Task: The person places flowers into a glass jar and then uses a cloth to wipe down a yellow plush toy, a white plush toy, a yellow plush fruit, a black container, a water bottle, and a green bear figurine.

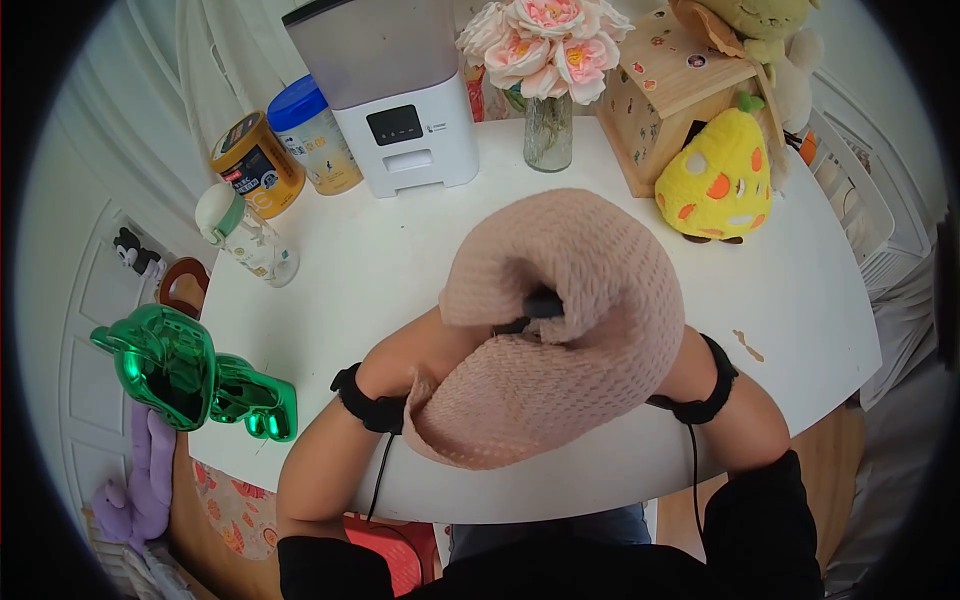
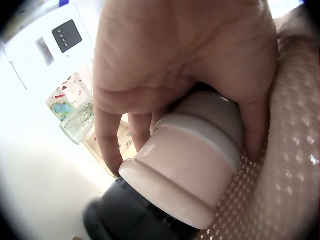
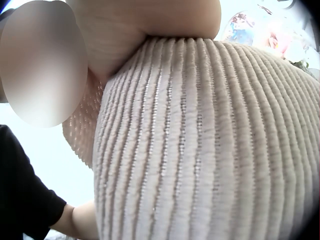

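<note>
A pink textured mat [image 1: 600, 260] is curled in a loose roll above the table, with a black end [image 1: 543, 303] of something inside its opening. In the left wrist view, my left hand [image 2: 185, 55] grips a pale pink cylindrical object [image 2: 172, 167] with a black part [image 2: 135, 212], its thumb on one side and fingers on the other; the mat [image 2: 290, 120] is alongside. My right hand [image 3: 150, 22] holds the mat [image 3: 200, 130] at its upper edge, its fingertips hidden. From the head view, the mat covers both hands, leaving the forearms visible.
Behind the mat stand a white dispenser [image 1: 425, 140], a flower vase [image 1: 548, 135], a wooden house [image 1: 640, 100] and a yellow plush [image 1: 715, 180]. Two cans and a bottle [image 1: 260, 250] are at the back left; a shiny green figure [image 1: 175, 365] lies at the left edge.
</note>
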### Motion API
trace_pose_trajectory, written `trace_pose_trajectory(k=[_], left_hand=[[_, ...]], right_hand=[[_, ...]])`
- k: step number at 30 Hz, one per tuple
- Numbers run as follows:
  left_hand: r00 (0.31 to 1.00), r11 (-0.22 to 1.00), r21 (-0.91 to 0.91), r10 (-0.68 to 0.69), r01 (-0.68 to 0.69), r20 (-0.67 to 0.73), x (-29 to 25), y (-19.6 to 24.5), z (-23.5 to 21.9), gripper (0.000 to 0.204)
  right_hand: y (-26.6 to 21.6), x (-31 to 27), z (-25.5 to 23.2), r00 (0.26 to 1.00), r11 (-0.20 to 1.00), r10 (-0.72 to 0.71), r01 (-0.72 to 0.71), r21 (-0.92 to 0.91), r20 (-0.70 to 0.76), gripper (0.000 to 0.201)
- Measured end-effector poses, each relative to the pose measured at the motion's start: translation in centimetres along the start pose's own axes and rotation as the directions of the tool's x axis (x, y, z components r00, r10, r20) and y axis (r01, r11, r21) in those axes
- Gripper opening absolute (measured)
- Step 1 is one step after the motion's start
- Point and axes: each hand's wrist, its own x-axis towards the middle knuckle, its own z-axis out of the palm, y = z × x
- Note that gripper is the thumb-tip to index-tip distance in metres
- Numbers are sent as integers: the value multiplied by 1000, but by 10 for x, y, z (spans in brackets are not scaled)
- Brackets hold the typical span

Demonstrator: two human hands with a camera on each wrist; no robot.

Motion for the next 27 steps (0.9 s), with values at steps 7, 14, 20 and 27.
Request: trace_pose_trajectory(k=[7,14,20,27], left_hand=[[993,993,30,-115,115,-19,4,4,0,71],[972,978,26,210,-208,-107,8,7,6,81],[982,983,72,172,-167,-75,4,-17,4,72],[994,933,-358,-13,-26,-105,-6,-1,13,67]], right_hand=[[14,29,-23,956,871,227,-285,401,185,59],[-8,26,-25,889,866,377,-438,240,261,57],[-18,32,-12,947,945,322,-323,60,26,58],[-18,12,14,959,961,238,-256,-108,-156,72]])
